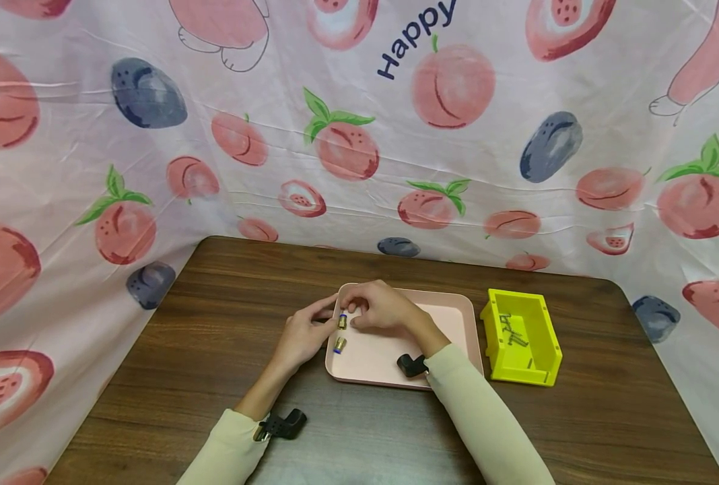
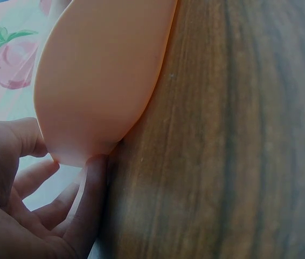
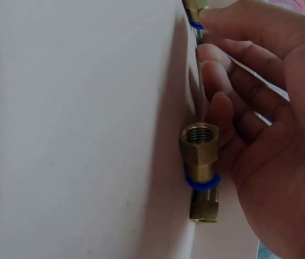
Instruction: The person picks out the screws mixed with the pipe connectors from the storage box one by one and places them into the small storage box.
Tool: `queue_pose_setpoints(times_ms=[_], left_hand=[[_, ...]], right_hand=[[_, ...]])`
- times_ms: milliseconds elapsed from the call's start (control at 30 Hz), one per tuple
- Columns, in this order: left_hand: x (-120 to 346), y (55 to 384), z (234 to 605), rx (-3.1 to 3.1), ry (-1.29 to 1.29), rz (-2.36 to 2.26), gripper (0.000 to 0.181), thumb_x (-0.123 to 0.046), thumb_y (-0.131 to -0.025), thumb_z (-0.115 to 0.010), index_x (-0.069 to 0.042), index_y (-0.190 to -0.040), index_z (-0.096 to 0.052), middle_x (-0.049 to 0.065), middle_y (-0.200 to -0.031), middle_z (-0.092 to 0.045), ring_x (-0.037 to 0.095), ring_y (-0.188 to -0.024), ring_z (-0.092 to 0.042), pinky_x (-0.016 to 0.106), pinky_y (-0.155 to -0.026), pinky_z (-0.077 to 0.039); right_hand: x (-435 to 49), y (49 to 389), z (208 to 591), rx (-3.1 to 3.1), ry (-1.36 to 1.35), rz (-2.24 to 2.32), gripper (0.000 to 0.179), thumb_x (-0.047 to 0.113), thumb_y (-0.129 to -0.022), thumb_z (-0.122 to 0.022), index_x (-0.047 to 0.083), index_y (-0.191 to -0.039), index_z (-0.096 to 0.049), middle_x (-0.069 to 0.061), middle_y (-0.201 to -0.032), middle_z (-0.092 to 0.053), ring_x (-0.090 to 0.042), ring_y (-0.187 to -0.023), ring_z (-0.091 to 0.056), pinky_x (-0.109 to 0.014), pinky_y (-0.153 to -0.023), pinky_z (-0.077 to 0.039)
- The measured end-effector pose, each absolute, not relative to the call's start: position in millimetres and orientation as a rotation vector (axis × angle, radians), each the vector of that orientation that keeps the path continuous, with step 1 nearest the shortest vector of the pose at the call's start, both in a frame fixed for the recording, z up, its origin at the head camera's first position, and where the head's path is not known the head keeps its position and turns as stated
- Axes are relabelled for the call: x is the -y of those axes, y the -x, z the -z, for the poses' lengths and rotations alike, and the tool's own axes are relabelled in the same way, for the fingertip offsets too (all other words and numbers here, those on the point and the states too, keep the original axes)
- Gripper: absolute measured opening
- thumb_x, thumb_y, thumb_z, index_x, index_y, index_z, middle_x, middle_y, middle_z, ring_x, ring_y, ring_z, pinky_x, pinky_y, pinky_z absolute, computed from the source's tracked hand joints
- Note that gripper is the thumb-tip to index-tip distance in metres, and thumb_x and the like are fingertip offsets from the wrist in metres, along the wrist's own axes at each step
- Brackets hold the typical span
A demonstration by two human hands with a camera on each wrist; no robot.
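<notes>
My left hand point(image 1: 305, 337) grips the left end of the pink tray point(image 1: 420, 369), its fingers and thumb at the rim. Over the tray's upper left corner, my right hand point(image 1: 380, 306) has its fingers bent. Between its thumb and fingers, at the top of the right wrist view, it pinches a brass threaded fitting point(image 3: 197, 12) with a blue ring. Two more brass fittings lie along the tray's left side: the nearer fitting point(image 1: 340, 345) and the farther fitting point(image 1: 342, 321). Part of the pinched fitting is out of frame.
A yellow bin point(image 1: 526, 377) stands right of the tray with several dark screws point(image 1: 514, 330) in it. Both sit on the brown wooden table point(image 1: 244, 289). A fruit-print cloth point(image 1: 359, 222) hangs behind and at the sides. Black wrist cameras are strapped to both wrists.
</notes>
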State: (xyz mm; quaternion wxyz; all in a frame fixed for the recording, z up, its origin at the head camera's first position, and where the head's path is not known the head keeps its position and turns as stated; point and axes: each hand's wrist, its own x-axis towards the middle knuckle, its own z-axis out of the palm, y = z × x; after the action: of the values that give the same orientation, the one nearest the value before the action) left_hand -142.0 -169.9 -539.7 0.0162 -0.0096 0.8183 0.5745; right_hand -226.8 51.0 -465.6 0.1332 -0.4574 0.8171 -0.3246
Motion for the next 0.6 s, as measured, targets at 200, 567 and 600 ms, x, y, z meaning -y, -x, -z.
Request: queue_pose_setpoints(times_ms=[200, 567, 600], left_hand=[[168, 142, 538, -2.557, 0.046, -1.772, 0.055, -0.026, -0.099, -0.079, -0.019, -0.152, -0.069, 0.002, -0.111, -0.083, 0.011, -0.083, -0.08, 0.03, -0.067, -0.061], [160, 127, 502, -2.634, -0.041, -1.769, 0.051, -0.021, -0.099, -0.075, -0.009, -0.149, -0.07, 0.014, -0.108, -0.082, 0.016, -0.079, -0.08, 0.031, -0.062, -0.058], [159, 126, 501, -2.627, -0.028, -1.769, 0.052, -0.02, -0.098, -0.075, -0.009, -0.148, -0.071, 0.014, -0.109, -0.082, 0.017, -0.081, -0.08, 0.032, -0.064, -0.059]], right_hand=[[-49, 225, 464, -2.398, 1.333, 0.907, 0.025, 0.005, -0.083, -0.084, 0.007, -0.107, -0.079, -0.002, -0.09, -0.068, -0.007, -0.076, -0.055, -0.022, -0.071, -0.044], [-49, 225, 463, -2.46, 1.325, 0.829, 0.022, 0.007, -0.085, -0.081, 0.007, -0.106, -0.079, 0.004, -0.08, -0.065, 0.0, -0.072, -0.051, -0.021, -0.071, -0.043], [-49, 224, 462, -2.467, 1.32, 0.83, 0.023, 0.007, -0.085, -0.08, 0.007, -0.108, -0.078, 0.005, -0.079, -0.064, 0.0, -0.071, -0.051, -0.021, -0.07, -0.043]])
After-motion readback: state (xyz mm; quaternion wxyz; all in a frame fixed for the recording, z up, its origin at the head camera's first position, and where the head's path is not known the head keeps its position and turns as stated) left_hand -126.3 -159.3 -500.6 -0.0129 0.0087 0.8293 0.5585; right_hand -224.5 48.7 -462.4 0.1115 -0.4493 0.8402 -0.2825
